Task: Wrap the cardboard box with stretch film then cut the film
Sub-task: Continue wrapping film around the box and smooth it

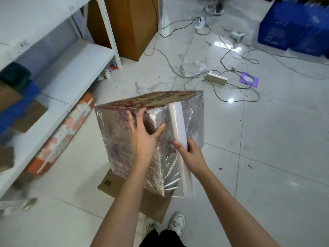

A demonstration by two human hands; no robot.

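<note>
A cardboard box (115,139) with red print on top stands on the floor, its sides covered in shiny stretch film. My left hand (142,129) lies flat on the box's near corner, fingers spread and reaching the top edge. My right hand (188,152) grips a long white roll of stretch film (178,122) held upright against the box's right side. A sheet of film runs from the roll onto the box.
A flattened cardboard sheet (153,202) lies under the box. White metal shelving (71,68) stands at left, with an orange-patterned roll (67,129) beneath. Cables, a power strip (216,78) and film scraps litter the tile floor behind. Blue crates (293,25) stand far right.
</note>
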